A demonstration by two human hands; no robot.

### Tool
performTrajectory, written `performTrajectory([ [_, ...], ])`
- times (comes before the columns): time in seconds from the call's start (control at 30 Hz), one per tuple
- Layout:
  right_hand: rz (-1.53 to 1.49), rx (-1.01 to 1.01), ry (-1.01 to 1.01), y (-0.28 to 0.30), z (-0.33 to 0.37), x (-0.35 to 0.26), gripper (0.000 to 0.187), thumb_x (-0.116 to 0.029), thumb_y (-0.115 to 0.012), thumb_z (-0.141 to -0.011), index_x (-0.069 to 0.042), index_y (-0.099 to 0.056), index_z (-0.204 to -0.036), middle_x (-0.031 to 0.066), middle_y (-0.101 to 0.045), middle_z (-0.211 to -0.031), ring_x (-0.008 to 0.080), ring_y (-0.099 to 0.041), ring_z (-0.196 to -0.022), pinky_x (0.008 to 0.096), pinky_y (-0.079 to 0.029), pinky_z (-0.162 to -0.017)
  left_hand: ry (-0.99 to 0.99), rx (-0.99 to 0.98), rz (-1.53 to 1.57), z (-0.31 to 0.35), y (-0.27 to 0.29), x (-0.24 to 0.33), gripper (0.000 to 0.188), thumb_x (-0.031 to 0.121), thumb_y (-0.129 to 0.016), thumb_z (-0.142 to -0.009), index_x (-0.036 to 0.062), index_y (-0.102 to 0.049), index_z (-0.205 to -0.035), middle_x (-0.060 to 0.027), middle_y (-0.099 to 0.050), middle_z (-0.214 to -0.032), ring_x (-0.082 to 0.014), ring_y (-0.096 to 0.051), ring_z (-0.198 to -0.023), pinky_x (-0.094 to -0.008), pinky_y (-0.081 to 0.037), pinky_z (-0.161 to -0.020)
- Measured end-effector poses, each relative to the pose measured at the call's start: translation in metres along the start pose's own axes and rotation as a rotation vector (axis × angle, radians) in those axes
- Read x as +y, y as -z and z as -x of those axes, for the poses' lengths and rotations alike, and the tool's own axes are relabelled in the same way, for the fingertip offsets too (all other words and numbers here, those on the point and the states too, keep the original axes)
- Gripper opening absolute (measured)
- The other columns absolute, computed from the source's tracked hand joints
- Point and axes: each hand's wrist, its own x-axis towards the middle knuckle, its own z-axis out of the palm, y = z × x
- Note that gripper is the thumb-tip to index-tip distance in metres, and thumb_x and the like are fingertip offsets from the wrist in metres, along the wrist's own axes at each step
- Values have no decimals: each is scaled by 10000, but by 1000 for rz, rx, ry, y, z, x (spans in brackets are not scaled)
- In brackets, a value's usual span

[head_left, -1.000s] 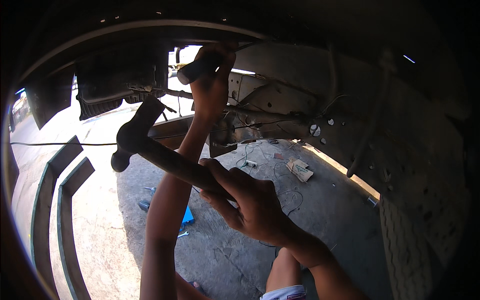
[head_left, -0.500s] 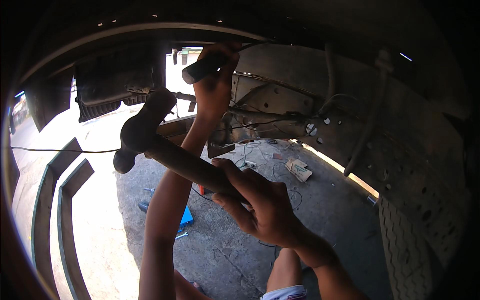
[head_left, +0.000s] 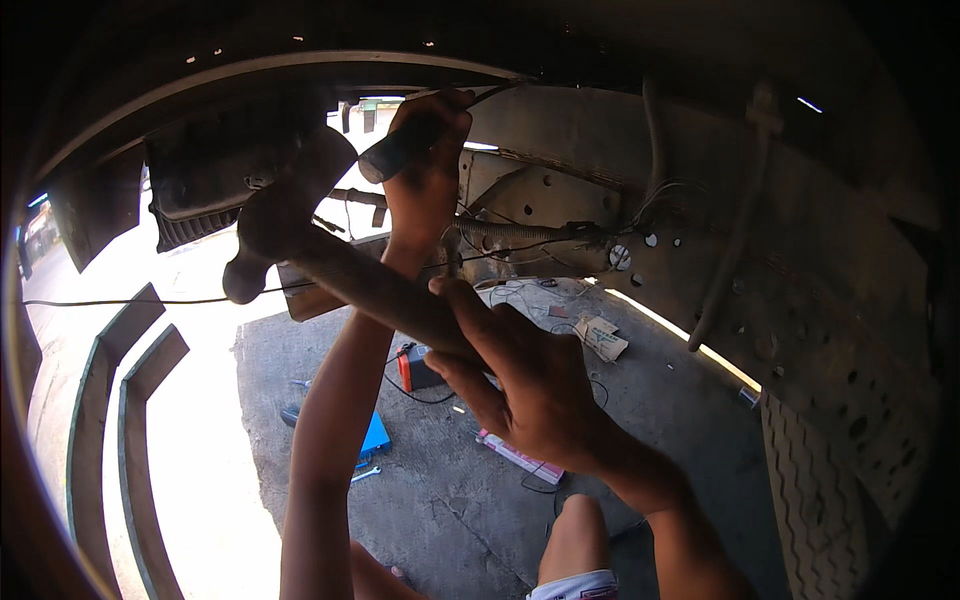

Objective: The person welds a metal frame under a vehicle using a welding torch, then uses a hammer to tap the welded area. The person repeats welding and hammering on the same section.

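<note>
In my right hand (head_left: 540,390) is the handle of a ball-peen hammer (head_left: 275,222), which slants up and to the left. Raised under the dark metal above, my left hand (head_left: 428,200) wraps round a thick, dark cylindrical tool (head_left: 398,150). Its blunt round end faces the hammer head; a thin dark rod runs from beyond the fist to the upper right, though I cannot tell whether it belongs to the tool. In this view the hammer head sits left of and below the tool's end, and the handle passes in front of my left forearm.
A vehicle frame rail (head_left: 700,240) with holes and loose wires fills the right, above a tyre (head_left: 815,500). Two bent metal strips (head_left: 95,430) stand at left. On the concrete lie a blue case (head_left: 375,437), a wrench (head_left: 366,474), a red-and-black box (head_left: 415,368) and a pink-and-white package (head_left: 520,457).
The hammer head has risen a little, with my right hand moving slightly up and right. My left hand keeps its hold on the dark tool. The red-and-black box and pink-and-white package show more.
</note>
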Motion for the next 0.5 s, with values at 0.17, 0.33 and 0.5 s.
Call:
performTrajectory([
  [0.17, 22, -27, -160, 0, 4, -1, 653, -163, -776, -912, -14, -473, -1470, 167, -714, -981, 257, -730, -724, 357, -590, -588, -17, 2, 15, -6, -6, 2, 138, 11, -690, -960, 60, -599, -1053, -99, -705, -1130, -165, -649, -1076, -320, -510, -951],
  [0.33, -13, -130, -105, 0, 2, -7, 624, -151, -746, -943, 4, -465, -1478, 174, -729, -990, 281, -755, -798, 363, -580, -591, 13, 1, -19, -6, -6, 5, 142, -14, -678, -958, 50, -599, -1058, -97, -709, -1122, -167, -657, -1054, -318, -512, -949],
  [0.5, -159, 15, -262, 6, 6, -3, 560, -130, -719, -967, 32, -487, -1450, 183, -726, -954, 241, -749, -773, 345, -562, -634, 76, 93, -32, -6, -1, 4, 147, -20, -698, -945, 18, -598, -1045, -106, -712, -1133, -163, -677, -1029, -312, -520, -974],
])
